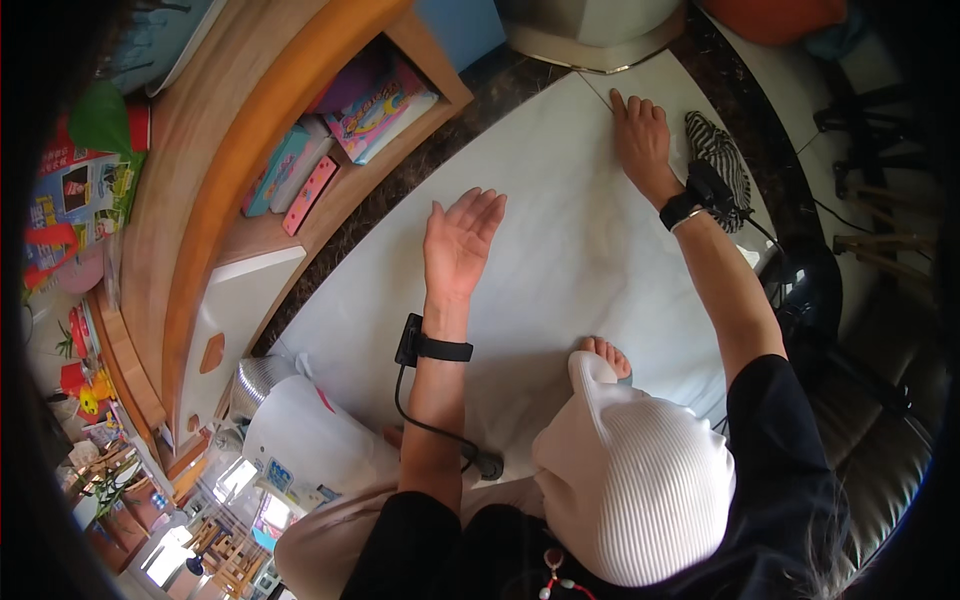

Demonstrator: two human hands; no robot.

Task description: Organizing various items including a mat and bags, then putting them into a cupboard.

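Note:
My left hand (463, 244) is held out palm up over the pale marble floor tiles (547, 247), its fingers slightly apart and nothing in it. A black strap with a cabled device (409, 341) circles that wrist. Farther forward and to the right, my right hand (643, 139) is palm down with the index finger extended and the others a little bent, and no object shows in it. It wears a black wrist strap (679, 210), also with a device. Just right of it lies a black-and-white striped cloth item (721, 161).
On the left stands a wooden cabinet (300, 97) with boxes and a pink patterned case (310, 196) on its open shelf. A white bin (315, 435) is near my left forearm. At right are a dark leather seat (870, 450) and cables. A silvery appliance base (600, 37) stands ahead.

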